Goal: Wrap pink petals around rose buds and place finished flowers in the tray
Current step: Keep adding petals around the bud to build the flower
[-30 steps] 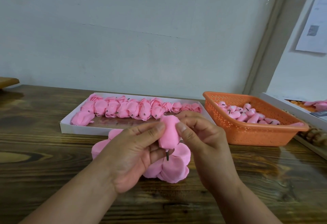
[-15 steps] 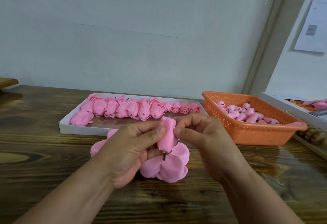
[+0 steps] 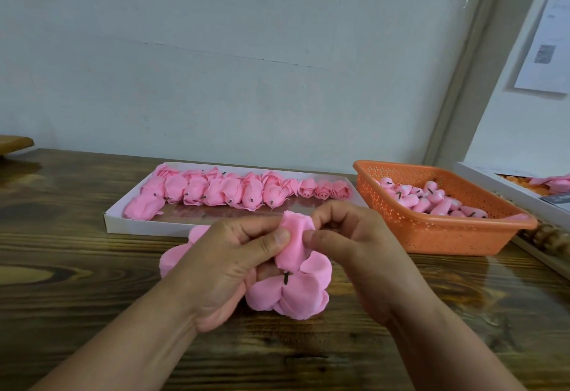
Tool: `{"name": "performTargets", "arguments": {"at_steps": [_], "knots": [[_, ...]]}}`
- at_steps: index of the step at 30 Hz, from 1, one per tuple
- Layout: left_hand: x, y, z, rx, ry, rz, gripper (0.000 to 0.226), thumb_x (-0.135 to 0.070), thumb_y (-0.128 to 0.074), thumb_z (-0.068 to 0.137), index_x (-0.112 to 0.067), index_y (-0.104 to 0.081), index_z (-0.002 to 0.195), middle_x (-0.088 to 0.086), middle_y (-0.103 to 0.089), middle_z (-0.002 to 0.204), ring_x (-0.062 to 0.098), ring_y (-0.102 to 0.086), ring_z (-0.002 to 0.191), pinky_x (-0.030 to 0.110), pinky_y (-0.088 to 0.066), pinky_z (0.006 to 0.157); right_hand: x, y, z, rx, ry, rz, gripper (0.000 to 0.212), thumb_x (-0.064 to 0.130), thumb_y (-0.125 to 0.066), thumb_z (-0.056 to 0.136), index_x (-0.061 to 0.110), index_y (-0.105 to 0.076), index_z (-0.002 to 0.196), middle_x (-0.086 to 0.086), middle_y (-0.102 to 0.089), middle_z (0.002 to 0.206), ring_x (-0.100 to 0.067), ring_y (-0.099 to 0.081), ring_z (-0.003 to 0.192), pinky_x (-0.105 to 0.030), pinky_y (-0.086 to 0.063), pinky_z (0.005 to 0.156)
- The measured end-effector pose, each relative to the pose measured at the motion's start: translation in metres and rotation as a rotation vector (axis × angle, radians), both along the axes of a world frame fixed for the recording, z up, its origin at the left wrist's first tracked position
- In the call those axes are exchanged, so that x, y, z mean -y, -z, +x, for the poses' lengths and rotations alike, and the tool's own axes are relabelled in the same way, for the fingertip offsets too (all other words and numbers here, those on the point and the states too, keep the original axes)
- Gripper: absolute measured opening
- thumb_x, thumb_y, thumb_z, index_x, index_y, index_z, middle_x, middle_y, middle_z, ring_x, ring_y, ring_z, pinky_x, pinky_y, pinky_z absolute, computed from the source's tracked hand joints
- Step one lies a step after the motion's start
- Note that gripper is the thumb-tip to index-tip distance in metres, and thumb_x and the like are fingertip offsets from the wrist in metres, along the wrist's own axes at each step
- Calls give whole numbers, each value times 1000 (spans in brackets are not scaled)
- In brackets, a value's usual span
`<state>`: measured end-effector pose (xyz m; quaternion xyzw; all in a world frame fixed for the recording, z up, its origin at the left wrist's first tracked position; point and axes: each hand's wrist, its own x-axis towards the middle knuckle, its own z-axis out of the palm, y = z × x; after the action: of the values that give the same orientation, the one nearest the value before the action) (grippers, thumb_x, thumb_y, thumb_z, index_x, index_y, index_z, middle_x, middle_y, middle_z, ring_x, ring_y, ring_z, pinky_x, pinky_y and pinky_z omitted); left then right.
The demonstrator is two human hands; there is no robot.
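Two hands work one soft pink foam rose bud [image 3: 294, 244], held above the dark wooden surface [image 3: 77, 267]: left hand [image 3: 234, 264] pinches at 9 o'clock, right hand [image 3: 348, 251] at 3. Looks light, crushable; hold near stem w/ gentle pressure. White cardboard tray [image 3: 185, 225] sits at 12.

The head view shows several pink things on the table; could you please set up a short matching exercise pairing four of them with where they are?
Things:
1. rose bud being wrapped
2. finished flowers
3. bare buds
4. loose petals

Places:
A. in the orange basket
B. in the white tray
C. pinched between the left hand and the right hand
D. on the table, under the hands

Pairs: 1-C, 2-B, 3-A, 4-D
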<state>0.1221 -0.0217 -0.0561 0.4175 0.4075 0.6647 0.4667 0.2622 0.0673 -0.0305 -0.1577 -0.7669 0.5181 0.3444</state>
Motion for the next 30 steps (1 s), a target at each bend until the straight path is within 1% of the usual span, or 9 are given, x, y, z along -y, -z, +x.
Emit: {"name": "performTargets", "arguments": {"at_steps": [4,9,13,15,17,21,23,27,30], "knots": [[-1,3,2,-13,-42,-12,30,-23,-64,72,-7,-76,94,19,-71,94,27,-65,85,36,-54,74,6,-1,-1,3,96,151,20,-3,-63,78,12,-59,66,-8,-58,59,-13,-50,55,-20,-40,49],[-2,6,7,53,-61,-5,22,-15,-60,76,-7,-77,89,14,-74,86,21,-72,77,25,-56,62,12,1,-5,-26,173,154,19,-8,-61,75,7,-59,64,-16,-59,57,-14,-49,52,-24,-39,47],[-5,10,9,-28,-197,0,19,-20,-63,74,-10,-78,81,9,-71,74,16,-69,70,21,-54,58,15,3,-5,-32,108,103,14,-6,-64,78,1,-61,66,-7,-66,57,-11,-55,51,-22,-43,50],[-6,12,10,-122,-256,9,21,-30,-68,71,-13,-77,78,9,-69,71,18,-66,72,24,-54,63,16,3,-5,-16,102,92,13,5,-72,78,0,-61,73,-13,-69,64,-20,-64,57,-27,-48,54],[-6,14,10,-177,-276,23,31,-40,-70,65,-13,-76,79,17,-70,79,24,-64,78,33,-55,71,15,2,-5,18,127,73,17,11,-75,77,4,-61,84,-15,-69,67,-26,-67,63,-30,-50,57],[-3,13,11,-239,-295,31,38,-44,-69,64,-14,-77,87,22,-71,91,31,-67,87,41,-56,83,10,-1,-5,89,103,22,21,13,-75,77,14,-61,93,-2,-66,57,-4,-59,50,-16,-46,51],[-2,12,11,-268,-299,45,36,-45,-69,61,-19,-78,85,18,-73,90,23,-69,86,38,-57,81,8,-2,-5,104,85,9,12,13,-73,78,13,-64,86,-2,-67,57,-5,-57,49,-17,-45,50],[0,10,12,-261,-284,37,25,-35,-65,63,-35,-78,85,0,-77,86,10,-72,82,16,-54,64,2,-1,-3,93,64,30,8,10,-68,83,9,-64,76,-1,-65,53,-6,-57,47,-17,-44,50],[1,10,11,-233,-225,-46,27,-30,-63,68,-23,-79,89,4,-76,89,17,-72,83,24,-56,68,1,2,-3,84,38,26,8,3,-65,84,4,-64,77,-2,-63,52,-7,-56,47,-18,-45,49]]}}
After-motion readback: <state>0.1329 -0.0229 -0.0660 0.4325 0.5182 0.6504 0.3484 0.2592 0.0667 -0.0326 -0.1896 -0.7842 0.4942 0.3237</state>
